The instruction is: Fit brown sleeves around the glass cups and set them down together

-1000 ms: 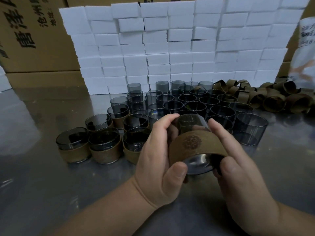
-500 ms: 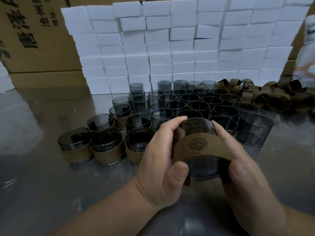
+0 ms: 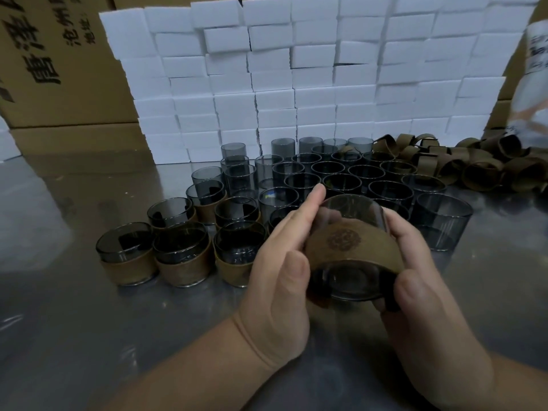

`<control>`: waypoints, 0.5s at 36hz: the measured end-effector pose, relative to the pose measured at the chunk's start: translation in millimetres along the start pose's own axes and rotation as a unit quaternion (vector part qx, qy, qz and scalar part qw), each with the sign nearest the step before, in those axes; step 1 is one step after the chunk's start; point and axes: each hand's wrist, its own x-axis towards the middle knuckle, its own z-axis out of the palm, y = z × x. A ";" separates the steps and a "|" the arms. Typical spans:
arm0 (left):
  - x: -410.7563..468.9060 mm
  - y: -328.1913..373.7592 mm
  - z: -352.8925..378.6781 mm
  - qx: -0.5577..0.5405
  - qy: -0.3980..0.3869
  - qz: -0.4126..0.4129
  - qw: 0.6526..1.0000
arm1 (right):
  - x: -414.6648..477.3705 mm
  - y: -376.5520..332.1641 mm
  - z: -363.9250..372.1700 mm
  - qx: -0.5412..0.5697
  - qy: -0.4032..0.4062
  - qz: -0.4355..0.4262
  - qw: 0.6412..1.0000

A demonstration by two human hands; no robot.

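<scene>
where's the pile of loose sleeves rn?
Head view, far right: loose sleeves heaped beside the bare glass cups, in front of the white boxes.

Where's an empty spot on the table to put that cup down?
The held cup fits on bare table in front of and left of the sleeved cups, or right of the plain cups, before the loose sleeves. The middle is crowded.

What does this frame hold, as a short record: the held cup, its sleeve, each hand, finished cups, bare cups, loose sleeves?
held cup: tilted, base toward camera
brown sleeve: around held cup, emblem facing camera
left hand: holds cup's left side
right hand: holds cup's right side
sleeved cups: upright, grouped left of the hands
bare cups: upright, behind the hands
loose sleeves: piled at far right
</scene>
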 end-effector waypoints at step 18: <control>-0.8 3.9 3.1 -0.002 -0.001 -0.005 1.000 | 6.4 -0.4 0.0 -0.043 -0.013 -0.030 0.999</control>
